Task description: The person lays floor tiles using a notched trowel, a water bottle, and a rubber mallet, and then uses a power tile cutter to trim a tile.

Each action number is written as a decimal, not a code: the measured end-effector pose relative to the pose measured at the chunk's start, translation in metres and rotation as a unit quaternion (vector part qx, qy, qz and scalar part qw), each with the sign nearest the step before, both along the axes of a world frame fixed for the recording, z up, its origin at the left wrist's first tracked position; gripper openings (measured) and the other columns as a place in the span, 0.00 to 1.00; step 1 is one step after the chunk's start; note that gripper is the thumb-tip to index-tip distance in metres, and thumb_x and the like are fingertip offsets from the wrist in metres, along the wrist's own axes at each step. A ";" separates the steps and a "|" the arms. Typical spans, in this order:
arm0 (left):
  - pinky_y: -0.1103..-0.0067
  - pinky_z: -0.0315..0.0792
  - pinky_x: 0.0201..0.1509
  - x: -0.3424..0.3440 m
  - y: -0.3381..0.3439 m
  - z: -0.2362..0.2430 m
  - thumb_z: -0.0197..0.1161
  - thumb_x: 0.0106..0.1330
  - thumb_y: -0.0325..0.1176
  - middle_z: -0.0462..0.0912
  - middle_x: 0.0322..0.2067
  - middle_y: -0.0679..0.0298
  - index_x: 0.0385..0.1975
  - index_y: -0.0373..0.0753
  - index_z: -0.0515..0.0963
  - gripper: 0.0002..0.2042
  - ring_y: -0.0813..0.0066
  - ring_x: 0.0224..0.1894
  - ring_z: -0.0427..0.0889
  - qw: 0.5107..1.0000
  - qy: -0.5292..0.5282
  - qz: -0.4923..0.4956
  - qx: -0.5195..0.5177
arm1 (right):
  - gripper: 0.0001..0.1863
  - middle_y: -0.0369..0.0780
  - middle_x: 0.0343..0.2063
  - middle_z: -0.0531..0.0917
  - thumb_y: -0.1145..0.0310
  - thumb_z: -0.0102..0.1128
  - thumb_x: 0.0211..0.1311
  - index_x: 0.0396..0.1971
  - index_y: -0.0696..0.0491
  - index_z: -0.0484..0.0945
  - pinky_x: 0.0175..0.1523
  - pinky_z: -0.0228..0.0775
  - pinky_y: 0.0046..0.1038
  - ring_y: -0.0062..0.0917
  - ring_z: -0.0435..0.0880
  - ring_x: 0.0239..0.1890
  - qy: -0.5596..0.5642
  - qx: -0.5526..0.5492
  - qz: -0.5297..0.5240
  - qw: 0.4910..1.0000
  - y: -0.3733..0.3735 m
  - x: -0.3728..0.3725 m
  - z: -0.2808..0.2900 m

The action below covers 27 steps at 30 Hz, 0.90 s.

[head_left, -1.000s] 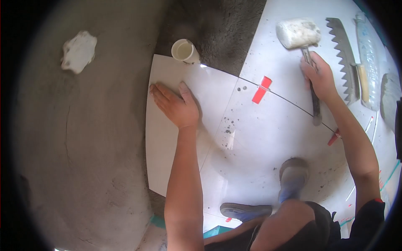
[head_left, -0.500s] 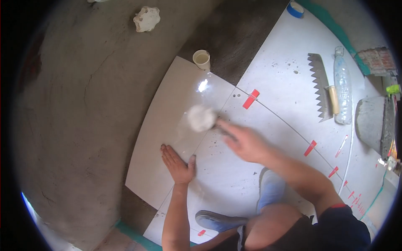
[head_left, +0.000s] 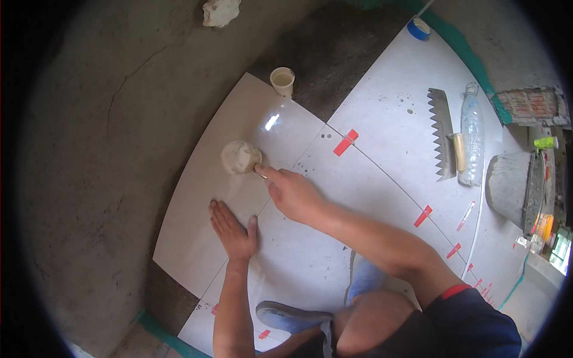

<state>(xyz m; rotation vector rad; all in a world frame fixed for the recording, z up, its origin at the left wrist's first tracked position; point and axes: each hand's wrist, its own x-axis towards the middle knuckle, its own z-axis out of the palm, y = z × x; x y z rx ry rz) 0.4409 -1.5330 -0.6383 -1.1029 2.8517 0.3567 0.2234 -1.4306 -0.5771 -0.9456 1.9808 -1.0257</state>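
Observation:
My right hand (head_left: 293, 194) is closed round the short handle of a mallet with a round, dirty-white head (head_left: 240, 157). The mallet's head is over the far-left large glossy floor tile (head_left: 203, 173), and I cannot tell if it touches. My left hand (head_left: 233, 234) lies flat on the same tile near its joint with the nearer tile, fingers stretched and thumb spread. Red wedges, one of them a leveling wedge (head_left: 345, 143), sit along the joint to the right.
A cup (head_left: 282, 82) stands at the tile's far edge. To the right lie a notched trowel (head_left: 442, 134), a plastic bottle (head_left: 472, 137) and a pen (head_left: 466, 216), with a grey bucket (head_left: 507, 182) beyond. A blue tape roll (head_left: 419, 28) lies far right; a whitish lump (head_left: 221, 12) is far left.
My right hand has carried the mallet left, farther over the far-left tile. My left hand stays flat on the tile. The whole view has shifted slightly.

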 end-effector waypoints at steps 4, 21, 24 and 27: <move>0.56 0.34 0.73 -0.003 0.003 0.004 0.52 0.65 0.56 0.43 0.70 0.40 0.68 0.24 0.44 0.45 0.43 0.73 0.38 0.999 0.035 -0.002 0.000 | 0.22 0.52 0.37 0.80 0.72 0.49 0.65 0.59 0.51 0.69 0.43 0.73 0.41 0.47 0.79 0.38 0.014 0.005 -0.008 1.000 0.004 0.000 -0.002; 0.60 0.51 0.71 0.254 -0.049 0.055 0.58 0.64 0.52 0.50 0.67 0.35 0.65 0.22 0.50 0.42 0.39 0.69 0.51 0.991 -0.084 0.102 0.006 | 0.29 0.54 0.49 0.79 0.71 0.48 0.68 0.68 0.38 0.60 0.56 0.69 0.36 0.48 0.78 0.51 0.093 0.121 0.151 0.977 -0.008 0.008 0.032; 0.58 0.37 0.74 0.242 -0.015 0.002 0.56 0.63 0.55 0.43 0.68 0.33 0.65 0.17 0.44 0.48 0.41 0.72 0.40 0.968 -0.042 0.239 -0.061 | 0.27 0.52 0.49 0.79 0.72 0.46 0.68 0.67 0.41 0.62 0.56 0.69 0.35 0.45 0.79 0.51 0.097 0.153 0.180 0.967 -0.036 0.036 0.052; 0.56 0.33 0.74 0.243 -0.002 -0.013 0.55 0.63 0.58 0.41 0.69 0.33 0.65 0.17 0.45 0.48 0.40 0.73 0.37 0.963 0.012 0.266 -0.031 | 0.25 0.51 0.50 0.79 0.73 0.45 0.68 0.65 0.43 0.65 0.56 0.69 0.34 0.42 0.79 0.52 0.082 0.087 0.220 0.968 -0.050 0.085 0.052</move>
